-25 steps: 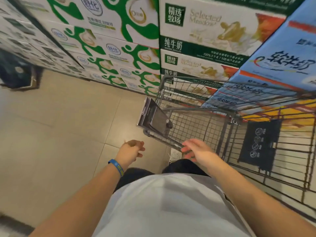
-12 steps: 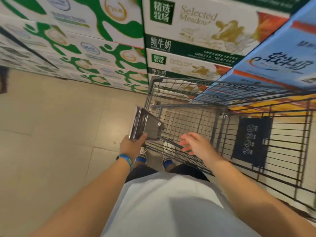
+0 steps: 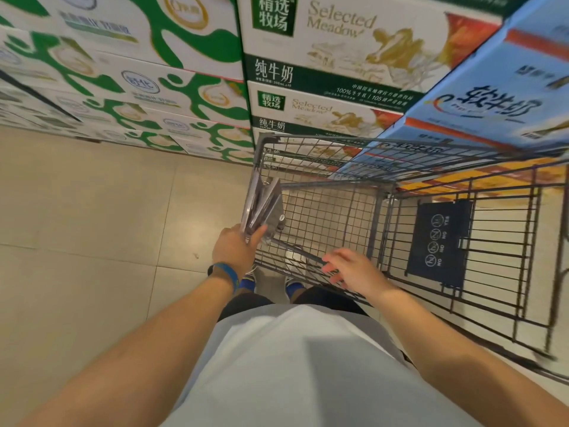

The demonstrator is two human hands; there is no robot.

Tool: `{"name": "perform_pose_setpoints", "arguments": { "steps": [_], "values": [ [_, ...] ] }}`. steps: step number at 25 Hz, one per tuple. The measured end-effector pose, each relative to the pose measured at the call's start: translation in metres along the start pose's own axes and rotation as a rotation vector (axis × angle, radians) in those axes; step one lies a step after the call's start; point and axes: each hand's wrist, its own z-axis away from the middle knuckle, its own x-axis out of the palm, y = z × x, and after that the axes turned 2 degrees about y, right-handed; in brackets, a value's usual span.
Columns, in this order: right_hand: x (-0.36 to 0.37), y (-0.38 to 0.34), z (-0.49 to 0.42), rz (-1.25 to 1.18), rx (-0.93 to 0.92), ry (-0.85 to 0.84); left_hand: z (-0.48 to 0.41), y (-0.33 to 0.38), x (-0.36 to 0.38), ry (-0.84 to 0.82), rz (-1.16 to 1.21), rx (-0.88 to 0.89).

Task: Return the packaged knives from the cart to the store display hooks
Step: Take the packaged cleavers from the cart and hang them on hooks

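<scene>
A grey wire shopping cart (image 3: 385, 192) stands right in front of me. A bundle of flat packaged knives (image 3: 261, 208) leans against the cart's near left corner. My left hand (image 3: 235, 249), with a blue wristband, grips the lower end of the packages, thumb laid along their side. My right hand (image 3: 354, 269) rests on the cart's near handle bar with fingers curled over it. No display hooks are in view.
Stacked milk cartons, green-and-white (image 3: 147, 87) at left, "Selected Meadow" (image 3: 332, 66) in the middle and blue (image 3: 498, 100) at right, form a wall close beyond the cart. Beige tiled floor (image 3: 92, 229) spreads to the left. A dark sign (image 3: 440, 241) hangs on the cart's child-seat flap.
My left hand rose from beside my hip to the packaged knives and took hold of them. The right hand stayed at the handle bar. The view shifted left and closer to the cart.
</scene>
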Motion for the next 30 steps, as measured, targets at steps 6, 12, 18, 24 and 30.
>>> {"name": "perform_pose_setpoints", "arguments": {
  "steps": [6,12,18,24,30],
  "values": [
    [0.007,0.0,-0.002,0.162,-0.015,-0.088,0.001,0.01,-0.004,0.065,0.095,-0.009],
    [-0.001,-0.025,-0.01,0.152,-0.206,0.033,0.007,0.027,-0.062,0.223,0.069,0.042],
    [-0.025,-0.13,-0.019,0.07,-0.476,0.116,0.051,0.05,-0.157,0.452,0.268,0.262],
    [-0.007,-0.187,0.026,-0.154,-0.772,-0.187,0.071,0.08,-0.235,0.609,0.966,0.141],
    [0.005,-0.195,0.059,-0.439,-0.781,-0.092,0.084,0.083,-0.197,-0.057,1.453,0.031]
  ]
}}
